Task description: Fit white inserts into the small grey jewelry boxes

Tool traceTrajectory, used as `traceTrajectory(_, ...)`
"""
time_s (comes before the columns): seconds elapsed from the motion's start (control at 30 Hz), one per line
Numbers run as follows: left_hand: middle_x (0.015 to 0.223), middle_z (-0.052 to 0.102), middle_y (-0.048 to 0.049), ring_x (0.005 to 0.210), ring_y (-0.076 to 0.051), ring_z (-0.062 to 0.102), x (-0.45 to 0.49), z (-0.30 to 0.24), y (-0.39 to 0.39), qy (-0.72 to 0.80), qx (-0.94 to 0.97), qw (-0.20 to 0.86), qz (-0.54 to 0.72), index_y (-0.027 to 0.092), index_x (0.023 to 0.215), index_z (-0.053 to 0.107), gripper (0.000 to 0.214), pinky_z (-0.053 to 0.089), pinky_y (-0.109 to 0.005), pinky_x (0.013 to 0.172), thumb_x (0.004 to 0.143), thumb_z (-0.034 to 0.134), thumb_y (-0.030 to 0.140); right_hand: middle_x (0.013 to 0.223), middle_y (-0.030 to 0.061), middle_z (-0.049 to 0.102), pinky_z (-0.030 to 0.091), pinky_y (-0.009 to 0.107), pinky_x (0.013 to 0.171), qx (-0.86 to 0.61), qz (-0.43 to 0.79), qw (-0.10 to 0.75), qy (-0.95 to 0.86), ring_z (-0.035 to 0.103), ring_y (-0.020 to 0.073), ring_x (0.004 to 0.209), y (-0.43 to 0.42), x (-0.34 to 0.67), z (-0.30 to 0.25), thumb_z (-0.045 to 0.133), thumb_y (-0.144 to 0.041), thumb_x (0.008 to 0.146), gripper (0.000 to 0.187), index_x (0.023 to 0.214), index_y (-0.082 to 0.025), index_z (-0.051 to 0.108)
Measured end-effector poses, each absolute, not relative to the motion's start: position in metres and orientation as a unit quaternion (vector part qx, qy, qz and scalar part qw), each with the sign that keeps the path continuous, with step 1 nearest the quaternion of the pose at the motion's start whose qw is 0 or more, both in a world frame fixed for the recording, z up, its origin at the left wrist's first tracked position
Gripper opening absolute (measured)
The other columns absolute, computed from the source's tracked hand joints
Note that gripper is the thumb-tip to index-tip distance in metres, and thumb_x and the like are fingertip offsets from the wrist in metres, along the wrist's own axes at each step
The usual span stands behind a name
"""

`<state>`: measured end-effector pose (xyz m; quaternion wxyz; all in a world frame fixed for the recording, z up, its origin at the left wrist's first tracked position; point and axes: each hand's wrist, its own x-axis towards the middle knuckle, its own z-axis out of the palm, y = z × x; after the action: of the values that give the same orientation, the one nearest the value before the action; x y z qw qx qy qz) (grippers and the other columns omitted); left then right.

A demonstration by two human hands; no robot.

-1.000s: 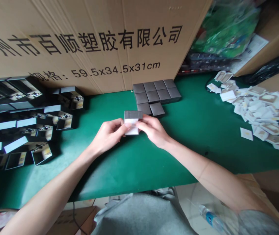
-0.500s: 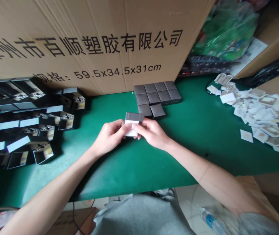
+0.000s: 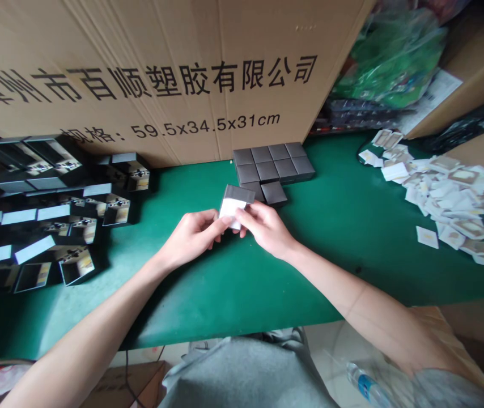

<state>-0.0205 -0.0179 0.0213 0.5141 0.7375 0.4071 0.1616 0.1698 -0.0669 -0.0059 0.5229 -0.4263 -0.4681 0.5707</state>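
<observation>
Between my two hands is a small dark box point(image 3: 239, 194) with a white insert point(image 3: 232, 208) showing on its near side, held a little above the green table. My left hand point(image 3: 195, 233) grips its left edge, thumb on the white part. On the right edge my right hand point(image 3: 267, 228) is closed, its thumb also pressing the white face. Just beyond my hands lies a block of closed dark square boxes point(image 3: 274, 162) set in rows, with one box point(image 3: 274, 193) slightly out of line. The undersides of my fingers are partly hidden.
Several open dark boxes point(image 3: 76, 266) stand in rows at the left. A heap of white square inserts point(image 3: 446, 192) lies on the green table point(image 3: 327, 232) at the right. A large cardboard carton point(image 3: 174, 34) rises behind. A plastic bottle point(image 3: 367, 385) is below the table's edge.
The box in my hands has tilted, its far end shifting up and to the right. My right thumb has moved up along the white insert. The rest is unchanged.
</observation>
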Motion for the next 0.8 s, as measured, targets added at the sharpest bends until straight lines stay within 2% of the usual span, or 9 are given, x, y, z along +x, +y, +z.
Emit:
traceTrajectory(0.13,0.065,0.059,0.0008,0.053,-0.01,0.052,-0.0191,0.0208,-0.0197,0.403,0.72,0.532,0.19,0.016,0.074,0.056,0.045,0.041,-0.021,0.051,0.095,0.054,0.057,0.091,0.0027,0.07,0.054,0.026,0.062,-0.418,0.599,0.49,-0.476,0.065,0.0136,0.074,-0.0686,0.172,-0.0049,0.072,-0.045,0.086,0.043,0.118,-0.02,0.059)
traceTrajectory(0.23,0.066,0.059,0.001,0.053,-0.009,0.051,-0.0181,0.0213,-0.021,0.402,0.708,0.546,0.198,0.016,0.077,0.057,0.045,0.041,-0.021,0.05,0.095,0.054,0.057,0.085,0.0011,0.07,0.054,0.026,0.061,-0.408,0.619,0.467,-0.482,0.067,0.014,0.072,-0.0694,0.174,-0.0037,0.071,-0.039,0.087,0.047,0.126,-0.02,0.053)
traceTrajectory(0.8,0.069,0.061,0.0005,0.055,-0.009,0.052,-0.016,0.0239,-0.0227,0.382,0.721,0.549,0.182,0.017,0.083,0.058,0.044,0.042,-0.022,0.052,0.097,0.051,0.058,0.08,-0.0001,0.071,0.051,0.025,0.057,-0.407,0.621,0.466,-0.481,0.066,0.0131,0.067,-0.0698,0.1741,-0.007,0.073,-0.039,0.084,0.055,0.13,-0.018,0.049)
